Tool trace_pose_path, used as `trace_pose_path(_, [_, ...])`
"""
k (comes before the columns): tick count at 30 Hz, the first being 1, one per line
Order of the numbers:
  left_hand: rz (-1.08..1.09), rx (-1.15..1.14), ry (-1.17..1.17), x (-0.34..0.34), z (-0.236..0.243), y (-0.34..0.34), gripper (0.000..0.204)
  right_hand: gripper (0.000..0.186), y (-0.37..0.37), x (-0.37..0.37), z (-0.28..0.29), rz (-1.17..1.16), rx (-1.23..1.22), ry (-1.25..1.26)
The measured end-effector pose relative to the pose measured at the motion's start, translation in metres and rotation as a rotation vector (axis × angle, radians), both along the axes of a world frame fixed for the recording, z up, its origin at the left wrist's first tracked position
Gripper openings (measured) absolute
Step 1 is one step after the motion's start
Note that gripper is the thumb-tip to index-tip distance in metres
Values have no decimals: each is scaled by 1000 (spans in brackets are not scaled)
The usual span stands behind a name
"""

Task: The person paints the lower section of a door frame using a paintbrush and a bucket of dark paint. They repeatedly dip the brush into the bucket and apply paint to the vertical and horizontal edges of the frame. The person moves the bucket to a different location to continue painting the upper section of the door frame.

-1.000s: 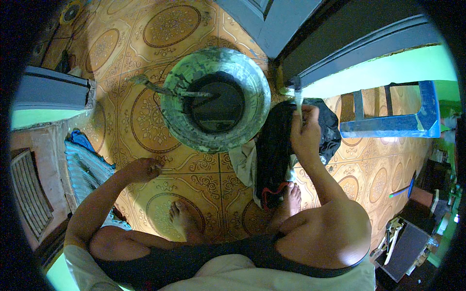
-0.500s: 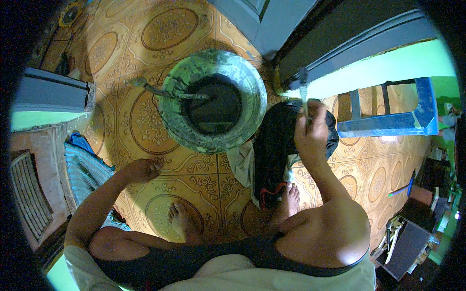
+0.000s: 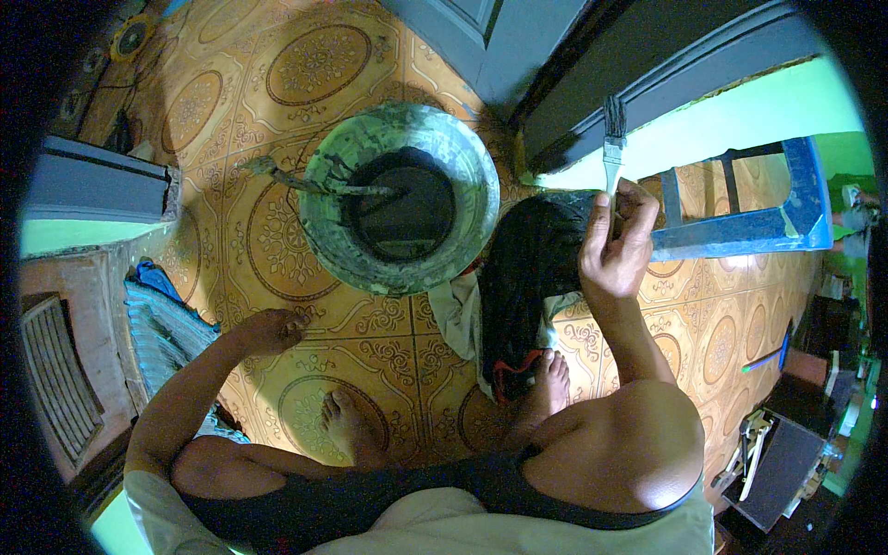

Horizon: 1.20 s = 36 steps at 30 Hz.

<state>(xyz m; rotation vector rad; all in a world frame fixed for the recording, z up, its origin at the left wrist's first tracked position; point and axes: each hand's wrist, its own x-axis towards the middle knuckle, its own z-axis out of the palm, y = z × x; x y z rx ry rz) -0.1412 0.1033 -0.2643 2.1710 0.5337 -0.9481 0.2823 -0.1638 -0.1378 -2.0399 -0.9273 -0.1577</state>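
Note:
A paintbrush [image 3: 612, 159] with dark bristles is pinched by its handle in my right hand [image 3: 618, 248]. The bristles point away from me and overlap the dark grey frame [image 3: 680, 92] in view; whether they touch it I cannot tell. Ahead of me stands a paint-smeared bucket [image 3: 326, 242] with dark liquid in its bottom. A paint-crusted stick [image 3: 319, 186] leans over the bucket's left rim into it. My left hand [image 3: 274, 330] hangs over the tiles near the bucket's near left side, fingers curled in, nothing visible in them.
Beside the bucket lie a black bag or cloth [image 3: 541, 250] and a pale cloth [image 3: 453, 314]. On the right is a blue frame [image 3: 758, 239] by the light green wall [image 3: 731, 120]. A teal striped cloth [image 3: 171, 324] lies left. Tools sit on a dark box [image 3: 782, 472] at lower right.
My right hand has moved slightly right with the paintbrush, which now shows sharply rather than blurred. The left hand has hardly moved.

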Motion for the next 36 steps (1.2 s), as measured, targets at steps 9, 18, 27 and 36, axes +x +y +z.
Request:
trace_pose_path(9, [27,-23,66,21,21,-4,38,33,-11,13,-56,8,-356,-105])
trace_pose_path(18, [18,3,39,15,6,-3,41,26,-6,13,-37,-40,-330,30])
trace_pose_path(27, [-11,-52,-20,-37,-74,24,43,19,-39,-10,-55,178,-374,329])
trace_pose_path(36, [550,-321,-160,31,-31,32,27,23,-100,-5,-54,216,-319,511])
